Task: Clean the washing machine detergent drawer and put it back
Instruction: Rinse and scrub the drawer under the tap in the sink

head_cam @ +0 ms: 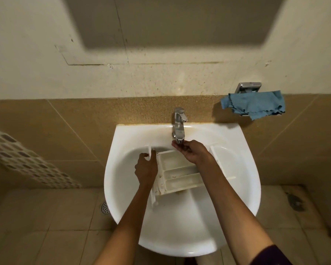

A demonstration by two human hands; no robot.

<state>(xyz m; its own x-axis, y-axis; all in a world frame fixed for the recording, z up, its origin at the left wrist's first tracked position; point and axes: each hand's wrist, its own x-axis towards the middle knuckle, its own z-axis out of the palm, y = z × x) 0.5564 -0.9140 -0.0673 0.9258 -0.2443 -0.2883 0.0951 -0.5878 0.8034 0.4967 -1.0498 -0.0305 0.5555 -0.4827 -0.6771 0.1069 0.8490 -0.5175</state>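
grey metal is seen at the far left, where a floor drain [104,207] is set in the tiles beside the white washbasin [246,169]. next, the left hand [146,167] is curled round the upright front panel of the detergent drawer [178,175], which is laid tilted inside the basin bowl with its stained compartments facing up. above its far end the chrome faucet [179,125] is mounted, and the right hand [191,152] is held loosely cupped under the spout with nothing seen in it; whether water is running cannot be told. further right a blue cloth [254,105] is draped over a wall holder. the drawer is judged light, stiff and thin-walled, and likely slippery once wet and soapy, so it is best taken by the thick front panel or along the side rails rather than by the thin dividers, which could be cracked.
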